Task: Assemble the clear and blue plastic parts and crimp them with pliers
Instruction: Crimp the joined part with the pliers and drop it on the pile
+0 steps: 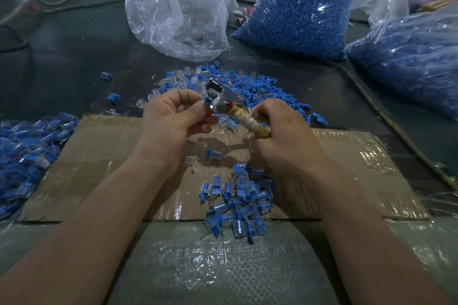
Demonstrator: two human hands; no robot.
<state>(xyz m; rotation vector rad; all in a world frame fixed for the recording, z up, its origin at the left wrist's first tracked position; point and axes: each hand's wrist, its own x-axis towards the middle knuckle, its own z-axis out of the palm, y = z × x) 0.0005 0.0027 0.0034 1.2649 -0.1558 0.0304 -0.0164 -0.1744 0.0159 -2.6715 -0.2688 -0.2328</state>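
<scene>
The left hand (pixel 171 116) pinches a small blue piece (pixel 207 101) between thumb and curled fingers and holds it up to the metal head of the pliers (pixel 223 100). The right hand (pixel 280 131) is wrapped round the cloth-bound handles, just to the right of the left hand. Motion blur hides whether the jaws are closed on the piece, and whether its clear half is seated. This looks like the crimping step. The next move probably calls for a firm squeeze from the right hand while the left keeps the piece square in the jaws, then a drop onto a finished heap. Both hands hang above a taped cardboard sheet (pixel 99 156), with two stray parts (pixel 213 154) lying directly beneath them. The near heap of assembled parts (pixel 238 205) sits below the right wrist, toward the body, and spills over the cardboard's near edge onto a woven sack (pixel 218 267). The loose parts pile (pixel 247 82) lies just beyond the hands, an easy forward reach. A larger finished heap (pixel 24 151) lies well to the left of the left hand. Farther out stand a clear bag (pixel 178 7) and two bags of blue parts (pixel 302 7), which wall off the far side and the right. The bare cardboard on either side of the forearms leaves room to swing.
</scene>
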